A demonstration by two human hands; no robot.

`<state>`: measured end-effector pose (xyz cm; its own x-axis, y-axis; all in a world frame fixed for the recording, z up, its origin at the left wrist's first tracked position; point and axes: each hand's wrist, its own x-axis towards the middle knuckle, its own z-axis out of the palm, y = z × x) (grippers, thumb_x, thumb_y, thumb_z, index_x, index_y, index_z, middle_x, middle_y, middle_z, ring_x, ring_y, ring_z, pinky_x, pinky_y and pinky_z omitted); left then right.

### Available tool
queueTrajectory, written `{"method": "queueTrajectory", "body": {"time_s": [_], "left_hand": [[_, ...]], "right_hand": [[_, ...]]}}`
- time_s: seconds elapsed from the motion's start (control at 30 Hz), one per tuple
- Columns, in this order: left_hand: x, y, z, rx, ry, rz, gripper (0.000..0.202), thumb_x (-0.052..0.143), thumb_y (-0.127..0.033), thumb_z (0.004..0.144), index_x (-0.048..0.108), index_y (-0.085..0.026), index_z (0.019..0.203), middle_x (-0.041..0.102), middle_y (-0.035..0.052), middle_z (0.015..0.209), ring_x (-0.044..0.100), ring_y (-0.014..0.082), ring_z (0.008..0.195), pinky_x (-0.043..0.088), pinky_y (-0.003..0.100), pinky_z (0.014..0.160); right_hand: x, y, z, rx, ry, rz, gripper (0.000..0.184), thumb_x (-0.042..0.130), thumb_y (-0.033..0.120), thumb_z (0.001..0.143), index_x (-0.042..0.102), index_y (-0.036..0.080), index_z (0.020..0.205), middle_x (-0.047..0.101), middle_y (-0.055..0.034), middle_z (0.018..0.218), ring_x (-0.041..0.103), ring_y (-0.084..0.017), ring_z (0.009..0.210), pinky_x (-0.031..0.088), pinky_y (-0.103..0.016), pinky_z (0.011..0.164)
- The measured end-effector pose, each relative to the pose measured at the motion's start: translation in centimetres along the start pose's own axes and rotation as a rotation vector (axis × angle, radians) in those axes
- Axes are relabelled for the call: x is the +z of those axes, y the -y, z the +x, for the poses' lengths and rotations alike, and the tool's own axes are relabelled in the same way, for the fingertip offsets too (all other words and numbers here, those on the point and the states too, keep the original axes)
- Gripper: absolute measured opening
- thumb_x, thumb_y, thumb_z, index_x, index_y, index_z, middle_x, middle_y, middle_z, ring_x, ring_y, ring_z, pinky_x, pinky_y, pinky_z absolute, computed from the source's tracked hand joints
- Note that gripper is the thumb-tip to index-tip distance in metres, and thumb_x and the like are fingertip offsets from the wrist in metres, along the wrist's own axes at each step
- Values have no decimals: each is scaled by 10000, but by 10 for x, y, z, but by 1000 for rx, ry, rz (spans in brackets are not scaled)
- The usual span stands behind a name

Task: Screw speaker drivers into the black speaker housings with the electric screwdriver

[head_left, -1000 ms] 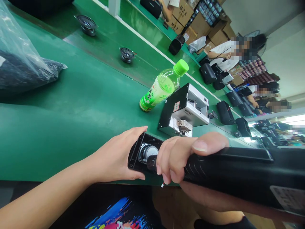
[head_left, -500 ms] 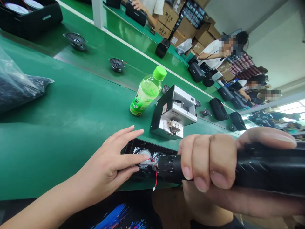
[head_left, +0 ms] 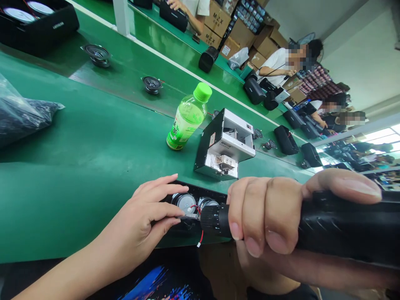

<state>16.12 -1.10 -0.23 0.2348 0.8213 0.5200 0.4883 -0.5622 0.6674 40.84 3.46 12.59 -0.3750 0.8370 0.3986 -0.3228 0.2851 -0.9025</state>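
Observation:
A black electric screwdriver lies across the lower right, its numbered collar pointing left. Wrapped round its body is my right hand, closed. My left hand pinches thumb and index finger at the tip of the silver screwdriver bit; whether a screw sits there is hidden by the fingertips. Beneath both hands is a black speaker housing holding two round speaker drivers, the nearer one showing its pale back. A red wire with a small white plug hangs over the housing's front edge.
Behind the housing stand a silver-black screw feeder machine and a green-capped drink bottle. A plastic bag of dark parts lies left. Loose speaker drivers sit on the green line; several people work across it.
My left thumb and index finger have drawn down and left, off the nearer driver, to the bit's tip. The screwdriver has shifted slightly left with my right hand. The view has moved a little.

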Motion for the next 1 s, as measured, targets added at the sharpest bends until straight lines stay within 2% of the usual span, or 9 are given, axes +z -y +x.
{"method": "queueTrajectory", "body": {"time_s": [0.1, 0.17, 0.23, 0.3, 0.33, 0.53, 0.67, 0.83, 1.0], "left_hand": [[0, -1, -5, 1, 54, -22, 287, 672, -292, 1279, 933, -398, 1224, 943, -18, 1583, 805, 355, 1689, 778, 634, 1301], [0, 2, -11, -40, 71, -44, 354, 779, -378, 1246, 865, -455, 1581, 814, 22, 1826, 712, 387, 1796, 723, 675, 1392], [0, 10, -20, -124, 93, -68, 1020, 987, -570, 1116, 482, -492, 1998, 531, 94, 2081, 561, 452, 1911, 645, 722, 1474], [1, 22, -29, -205, 116, -88, 1623, 1148, -748, 894, 100, -484, 2106, 319, 139, 2172, 452, 515, 1961, 595, 745, 1510], [3, 28, -33, -222, 125, -92, 1756, 1187, -782, 814, 30, -494, 2104, 311, 143, 2175, 455, 531, 1955, 596, 743, 1509], [14, 50, -41, -229, 206, -60, 1471, 1106, -581, 986, 144, -498, 2097, 572, 138, 2050, 664, 477, 1826, 595, 689, 1518], [14, 48, -39, -221, 206, -72, 1463, 1123, -553, 963, 197, -445, 2091, 591, 166, 2030, 667, 477, 1820, 603, 671, 1508], [13, 47, -37, -203, 190, -83, 1494, 1146, -526, 946, 180, -456, 2084, 611, 164, 2012, 668, 463, 1820, 615, 663, 1491], [13, 46, -38, -200, 191, -95, 1511, 1147, -511, 947, 160, -459, 2090, 605, 153, 2022, 658, 450, 1830, 589, 655, 1513]], "right_hand": [[3, 9, 4, -104, 64, -3, 463, 1111, 626, 1035, 877, 456, 1397, 699, 103, 704, 645, -159, 456, 655, -333, 549], [6, 12, 5, -80, 111, -42, 494, 1096, 660, 1038, 885, 403, 1403, 741, 73, 744, 704, -185, 512, 712, -367, 607], [12, 10, 5, -91, 114, -64, 358, 916, 649, 1199, 885, 379, 1431, 724, 59, 728, 737, -206, 548, 739, -380, 643], [19, 4, 3, -106, 120, -73, 307, 663, 576, 1347, 890, 396, 1448, 681, 66, 686, 726, -202, 534, 736, -363, 636], [23, 0, 2, -109, 120, -72, 348, 580, 542, 1378, 896, 415, 1453, 660, 73, 667, 707, -193, 515, 721, -345, 617], [28, -14, -5, -10, 97, -155, 386, 595, 526, 1369, 950, 456, 1504, 737, 34, 727, 748, -217, 613, 735, -394, 680], [25, -19, -3, -32, 95, -154, 385, 604, 519, 1368, 948, 432, 1518, 728, 34, 714, 739, -219, 593, 736, -403, 672], [24, -23, -3, -46, 65, -137, 512, 645, 738, 1304, 968, 382, 1479, 744, 10, 733, 748, -228, 606, 725, -406, 645], [18, -26, -5, -18, 82, -129, 421, 712, 680, 1297, 946, 393, 1498, 781, 6, 775, 773, -232, 645, 755, -421, 689]]}}
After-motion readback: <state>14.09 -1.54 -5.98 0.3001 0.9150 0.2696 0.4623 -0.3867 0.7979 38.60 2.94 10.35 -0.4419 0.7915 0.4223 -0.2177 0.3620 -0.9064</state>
